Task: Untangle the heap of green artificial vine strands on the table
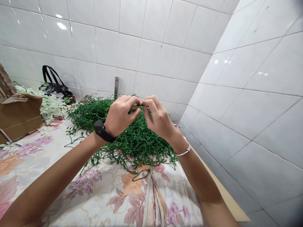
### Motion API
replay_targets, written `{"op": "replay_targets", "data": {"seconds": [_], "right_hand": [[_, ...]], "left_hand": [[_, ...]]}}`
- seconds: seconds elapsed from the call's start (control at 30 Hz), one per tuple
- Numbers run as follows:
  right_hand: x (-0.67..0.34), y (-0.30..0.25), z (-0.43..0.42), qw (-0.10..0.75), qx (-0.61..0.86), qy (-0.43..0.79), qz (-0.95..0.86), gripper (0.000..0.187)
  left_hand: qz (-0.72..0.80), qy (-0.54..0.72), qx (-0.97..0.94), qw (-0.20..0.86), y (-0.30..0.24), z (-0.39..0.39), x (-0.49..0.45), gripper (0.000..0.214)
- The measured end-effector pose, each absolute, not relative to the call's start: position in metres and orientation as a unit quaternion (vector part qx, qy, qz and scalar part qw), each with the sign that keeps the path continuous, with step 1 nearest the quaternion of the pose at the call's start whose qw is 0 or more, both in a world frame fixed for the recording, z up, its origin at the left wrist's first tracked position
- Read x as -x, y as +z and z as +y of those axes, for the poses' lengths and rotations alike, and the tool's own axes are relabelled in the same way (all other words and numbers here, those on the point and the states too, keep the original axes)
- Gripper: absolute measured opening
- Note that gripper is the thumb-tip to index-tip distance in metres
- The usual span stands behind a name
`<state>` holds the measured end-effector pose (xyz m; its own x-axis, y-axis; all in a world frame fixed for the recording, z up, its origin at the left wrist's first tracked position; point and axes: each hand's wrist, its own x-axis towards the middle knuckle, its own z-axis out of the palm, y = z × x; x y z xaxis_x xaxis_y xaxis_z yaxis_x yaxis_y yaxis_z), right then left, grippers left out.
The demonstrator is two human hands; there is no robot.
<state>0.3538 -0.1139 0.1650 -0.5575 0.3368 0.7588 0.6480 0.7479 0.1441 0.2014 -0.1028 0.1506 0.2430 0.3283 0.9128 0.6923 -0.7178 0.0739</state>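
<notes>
Both hands are raised over a big tangled heap of thin green plastic stems (146,142). My left hand (123,113), with a black watch on its wrist, pinches a green stem (141,105) between thumb and fingers. Close beside it, my right hand (158,118) grips the same piece at fingertip level, a silver bangle on that wrist. The fingertips hide most of the held stem. One loose stem (142,176) lies apart at the near edge of the heap, on the floral cloth (94,201).
At the left stand a cardboard box (21,116) and a pile of white artificial flowers (50,107). A black floral bag (56,88) leans on the tiled wall (82,41). A metal strip (116,87) rises behind the heap. Another tiled wall (248,110) bounds the right side.
</notes>
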Motion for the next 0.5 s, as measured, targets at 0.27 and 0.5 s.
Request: {"op": "replay_targets", "data": {"seconds": [0.27,0.5], "right_hand": [[-0.3567,0.1671,-0.1148,0.385,0.309,-0.228,-0.839,0.01],[-0.3633,0.1723,-0.1143,0.369,0.322,-0.142,-0.86,0.009]], "left_hand": [[-0.284,-0.461,0.829,0.141,0.1508,-0.1003,-0.1999,0.018],[-0.248,-0.401,0.876,0.102,0.1527,-0.0951,-0.1972,0.02]]}}
